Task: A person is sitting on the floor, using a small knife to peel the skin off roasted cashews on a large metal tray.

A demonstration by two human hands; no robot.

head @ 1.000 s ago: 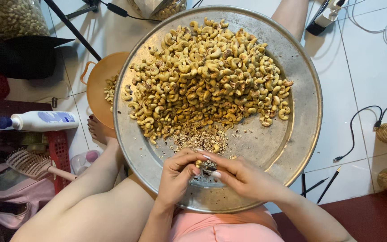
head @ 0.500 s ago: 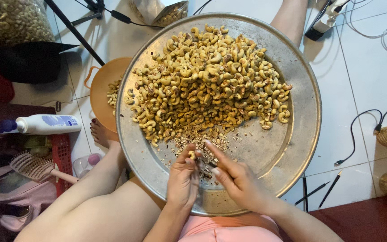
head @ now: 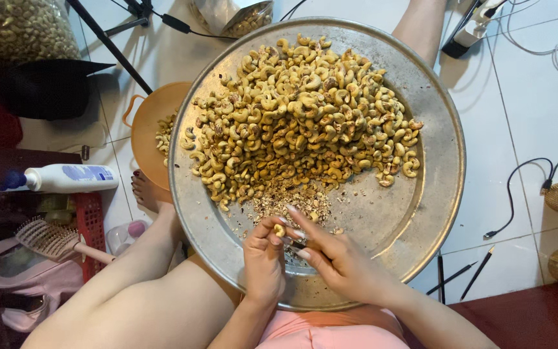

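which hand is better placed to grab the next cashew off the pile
Right, probably. The left hand already pinches a cashew in its fingers, while the right hand has fingers stretched toward the pile of cashews on the metal tray.

The big round tray [head: 434, 194] across the centre is dull, scuffed metal with a soft sheen; the cashew nuts [head: 305, 116] heaped on it look matt and dry; the bowl [head: 146, 132] at centre left is smooth orange plastic; the bottle [head: 66, 178] at left is glossy white plastic; the floor tiles [head: 537, 110] at right shine pale and smooth.
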